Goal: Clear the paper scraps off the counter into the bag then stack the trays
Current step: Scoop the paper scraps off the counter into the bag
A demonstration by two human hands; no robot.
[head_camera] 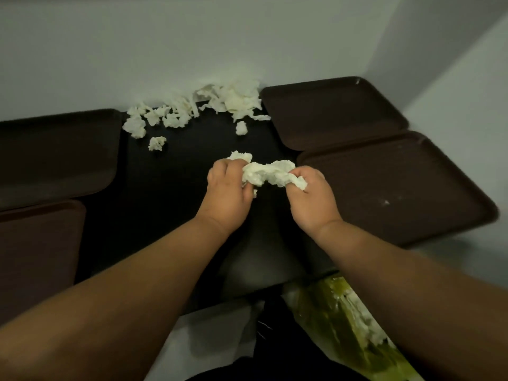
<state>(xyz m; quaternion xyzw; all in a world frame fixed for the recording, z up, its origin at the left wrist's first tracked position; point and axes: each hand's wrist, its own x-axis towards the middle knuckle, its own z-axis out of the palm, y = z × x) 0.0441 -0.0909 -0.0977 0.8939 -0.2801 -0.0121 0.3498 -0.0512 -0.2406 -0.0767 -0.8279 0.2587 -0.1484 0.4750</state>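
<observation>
Lying inside green bag (324, 312): paper scraps (367, 323)

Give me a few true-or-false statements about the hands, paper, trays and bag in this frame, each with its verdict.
1. The left hand and right hand both grip one crumpled white paper wad over the black counter. True.
2. A pile of loose white paper scraps lies at the back of the counter, against the wall. True.
3. The dark brown plastic trays are stacked in one pile. False: the trays lie spread out, two at each side of the counter.
4. The yellow-green plastic bag lies on top of a tray. False: the bag is below the counter's near edge, on the person's right.
</observation>
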